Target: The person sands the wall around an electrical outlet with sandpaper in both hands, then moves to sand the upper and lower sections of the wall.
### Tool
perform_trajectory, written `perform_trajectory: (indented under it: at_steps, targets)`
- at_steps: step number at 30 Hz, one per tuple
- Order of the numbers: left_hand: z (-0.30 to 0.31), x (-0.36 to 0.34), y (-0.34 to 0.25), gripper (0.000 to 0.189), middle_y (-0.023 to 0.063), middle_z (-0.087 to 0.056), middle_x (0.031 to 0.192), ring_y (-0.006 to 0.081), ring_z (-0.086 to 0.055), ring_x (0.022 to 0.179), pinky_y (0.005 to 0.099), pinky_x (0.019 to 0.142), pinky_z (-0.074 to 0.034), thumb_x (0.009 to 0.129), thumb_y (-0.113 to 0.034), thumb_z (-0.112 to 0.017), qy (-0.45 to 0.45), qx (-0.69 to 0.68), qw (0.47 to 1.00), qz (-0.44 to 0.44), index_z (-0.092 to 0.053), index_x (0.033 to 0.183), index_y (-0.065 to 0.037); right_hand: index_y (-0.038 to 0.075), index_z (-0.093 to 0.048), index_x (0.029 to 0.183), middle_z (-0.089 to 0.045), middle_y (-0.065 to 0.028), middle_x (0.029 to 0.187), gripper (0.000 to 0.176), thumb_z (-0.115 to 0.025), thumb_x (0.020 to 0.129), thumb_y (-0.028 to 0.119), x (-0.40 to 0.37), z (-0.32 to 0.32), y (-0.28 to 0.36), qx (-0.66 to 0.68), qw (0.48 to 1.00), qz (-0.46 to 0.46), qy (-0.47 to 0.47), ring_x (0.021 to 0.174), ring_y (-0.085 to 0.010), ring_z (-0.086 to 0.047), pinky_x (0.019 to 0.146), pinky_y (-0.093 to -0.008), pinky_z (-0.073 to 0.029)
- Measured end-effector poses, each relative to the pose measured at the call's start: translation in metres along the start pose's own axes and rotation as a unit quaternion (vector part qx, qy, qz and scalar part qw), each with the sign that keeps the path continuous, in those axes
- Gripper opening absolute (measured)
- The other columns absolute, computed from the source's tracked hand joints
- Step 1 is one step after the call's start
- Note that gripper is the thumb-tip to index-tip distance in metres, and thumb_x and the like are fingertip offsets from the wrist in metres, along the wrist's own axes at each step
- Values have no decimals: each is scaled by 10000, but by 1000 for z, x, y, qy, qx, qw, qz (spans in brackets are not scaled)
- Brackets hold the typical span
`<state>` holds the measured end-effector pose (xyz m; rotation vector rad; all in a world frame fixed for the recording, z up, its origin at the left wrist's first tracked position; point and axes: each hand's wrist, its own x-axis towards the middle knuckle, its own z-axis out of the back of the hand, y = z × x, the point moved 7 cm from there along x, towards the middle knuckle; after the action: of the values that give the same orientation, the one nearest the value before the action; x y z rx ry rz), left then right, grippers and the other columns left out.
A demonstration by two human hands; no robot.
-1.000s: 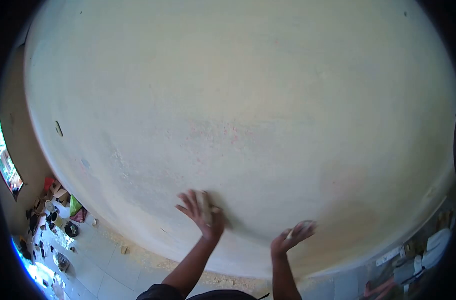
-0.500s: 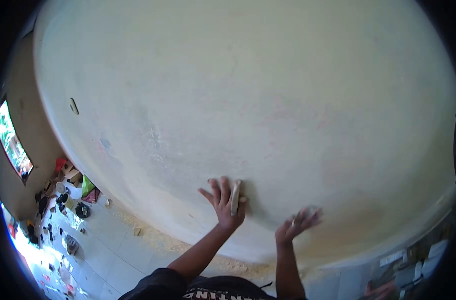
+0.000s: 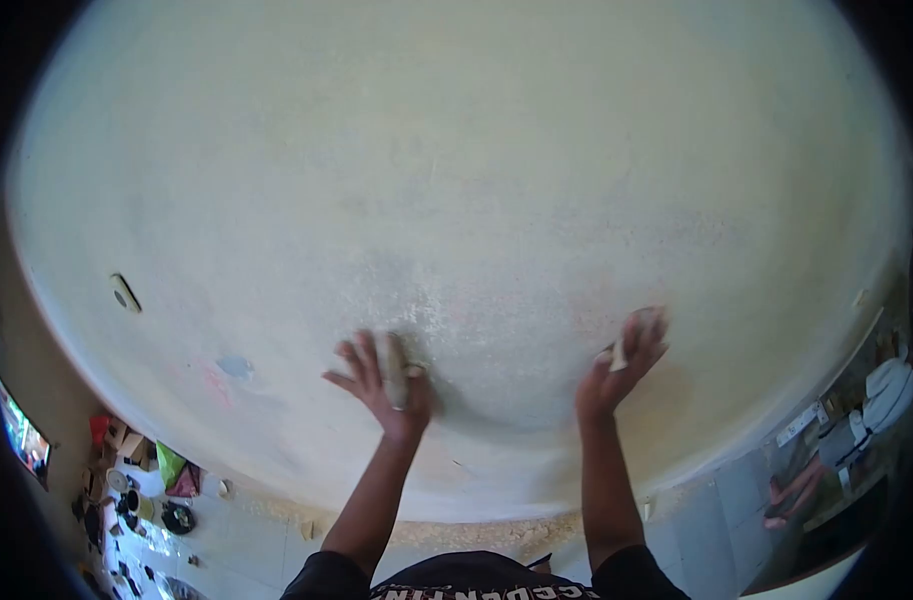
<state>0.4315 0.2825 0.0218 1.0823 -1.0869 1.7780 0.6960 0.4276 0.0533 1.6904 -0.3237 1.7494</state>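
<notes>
Rubbing down a wall (image 3: 456,180), left hand (image 3: 384,388) and right hand (image 3: 614,372) pressed flat.
Fingers clamp the left pad (image 3: 397,372) and right pad (image 3: 623,350); mid-stroke, likely wanting even pressure.

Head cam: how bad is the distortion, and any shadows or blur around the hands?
Head view: strong fisheye, wall bulges, black vignette at corners; left hand and pad cast soft shadow; right hand slightly soft; floor clutter lower left tiny, unreadable.

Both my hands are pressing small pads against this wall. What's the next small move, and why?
Probably slide the left hand and the left pad it presses a little up and right: a rough, white-speckled patch of the wall lies just beside it there, while the right hand holds the right pad further off.
</notes>
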Motion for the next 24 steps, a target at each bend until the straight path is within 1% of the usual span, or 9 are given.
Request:
perform_trajectory:
  at_steps: [4, 6, 7, 9, 12, 15, 18, 22, 24]
  targets:
    - [10, 9, 33, 626, 189, -208, 1490, 375, -44, 1406, 593, 1067, 72, 964, -469, -290, -5, -51, 995, 85, -328, 1385, -8, -18, -382, 1344, -249, -231, 1459, 634, -305, 962, 482, -39, -9, -15, 88, 978, -133, -132, 1377, -386, -182, 1096, -550, -68]
    - [-1, -28, 27, 608, 184, -191, 1498, 372, -33, 1408, 596, 1066, 78, 962, -441, -320, 38, -44, 996, 61, -321, 1391, -10, 8, -382, 1350, -246, -229, 1460, 591, -317, 964, 452, -96, -30, 8, -42, 995, -82, -33, 1375, -386, -181, 1098, -557, -65]
    - [-9, -50, 17, 601, 182, -179, 1503, 373, -28, 1408, 599, 1063, 87, 956, -424, -345, 64, 8, 998, -17, -322, 1392, -11, 15, -360, 1363, -244, -229, 1461, 586, -319, 965, 443, -103, -36, 36, -47, 999, -17, 12, 1376, -384, -180, 1100, -555, -64]
    - [-9, -52, 17, 628, 173, -185, 1503, 367, -33, 1408, 600, 1061, 89, 958, -449, -327, 102, 45, 993, -40, -288, 1407, -11, 30, -317, 1391, -241, -227, 1462, 579, -321, 967, 424, -102, -44, 89, -56, 988, 113, 92, 1377, -380, -179, 1103, -551, -62]
    - [21, 15, 47, 646, 149, -193, 1506, 359, -34, 1410, 599, 1060, 88, 962, -468, -302, -13, -121, 986, 110, -254, 1417, -12, 19, -300, 1394, -223, -230, 1469, 596, -342, 957, 421, -48, -44, 86, -78, 984, 134, 83, 1377, -393, -172, 1092, -577, -47]
    - [47, 52, 67, 668, 139, -199, 1506, 349, -37, 1411, 595, 1062, 82, 961, -494, -276, -46, -158, 976, 140, -235, 1420, -10, 8, -339, 1372, -217, -229, 1471, 607, -337, 947, 441, -26, -35, 54, 81, 996, -37, -2, 1373, -416, -166, 1074, -613, -30]
    - [20, 3, 71, 610, 139, -188, 1511, 367, -7, 1410, 617, 1046, 87, 965, -419, -324, 20, -62, 995, 77, -268, 1411, -7, -5, -365, 1353, -213, -227, 1473, 624, -327, 940, 461, -72, -43, 35, 89, 987, -119, -64, 1371, -424, -164, 1063, -633, -13]
    - [20, 8, 64, 568, 147, -203, 1507, 384, -11, 1407, 632, 1035, 90, 955, -346, -365, 35, -13, 999, 34, -290, 1403, -3, 78, -442, 1333, -252, -230, 1460, 548, -357, 906, 413, -102, -65, 111, -40, 992, 84, 83, 1380, -404, -151, 1055, -643, 31]
    - [37, 44, 69, 571, 145, -219, 1503, 368, -23, 1411, 625, 1041, 87, 953, -348, -367, 4, -49, 997, 61, -283, 1409, -13, 111, -445, 1337, -261, -228, 1454, 535, -362, 904, 415, -57, -60, 122, -41, 991, 92, 88, 1377, -403, -161, 1063, -634, 17]
